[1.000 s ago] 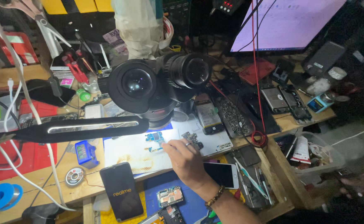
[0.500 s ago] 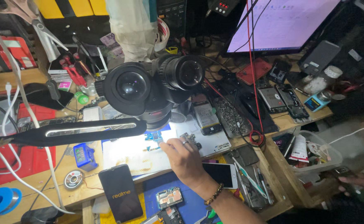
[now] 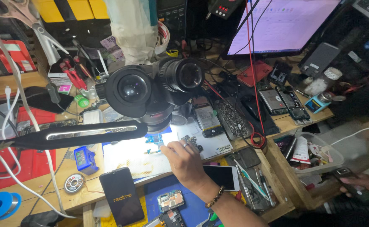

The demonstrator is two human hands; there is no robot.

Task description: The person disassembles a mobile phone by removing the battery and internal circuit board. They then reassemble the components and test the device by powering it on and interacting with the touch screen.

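Circuit board (image 3: 154, 143), small and blue, lies on the lit white mat (image 3: 125, 157) under the microscope (image 3: 151, 90), just left of the left hand's (image 3: 187, 162) fingertips. Fingers (image 3: 172, 147) curl loosely twd it; whether they touch or pinch it can't tell. Board's long axis runs roughly near–far. A second small board sits just right of the knuckles. Right hand (image 3: 363, 185), far right at frame edge, grips a dark phone (image 3: 345, 173), well apart. Lamp bar (image 3: 75, 134) hides the mat's far-left part.
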